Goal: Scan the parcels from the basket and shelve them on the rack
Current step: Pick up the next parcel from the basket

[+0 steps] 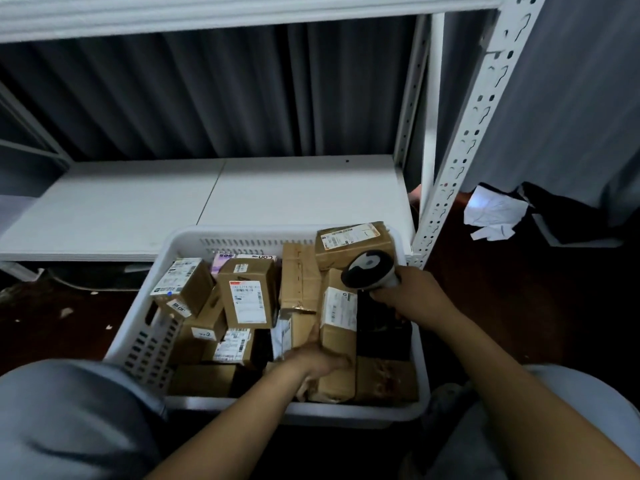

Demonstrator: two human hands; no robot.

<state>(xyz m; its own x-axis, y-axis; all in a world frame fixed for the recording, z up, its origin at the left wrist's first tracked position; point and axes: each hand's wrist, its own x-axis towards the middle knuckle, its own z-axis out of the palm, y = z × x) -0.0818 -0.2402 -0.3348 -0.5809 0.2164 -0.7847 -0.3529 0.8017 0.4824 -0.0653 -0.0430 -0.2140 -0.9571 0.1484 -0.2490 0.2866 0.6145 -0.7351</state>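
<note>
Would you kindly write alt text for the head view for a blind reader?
A person's left hand grips a cardboard parcel in a crowded white basket, while the right hand holds a scanner over it. A white rack shelf stands behind.

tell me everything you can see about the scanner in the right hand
The barcode scanner is a handheld unit, plastic by the look, white with a black face on its rounded head. The right hand grips its handle, mostly hidden. It is held over the right side of the white basket, head beside a labelled cardboard parcel; contact with it cannot be told.
</note>
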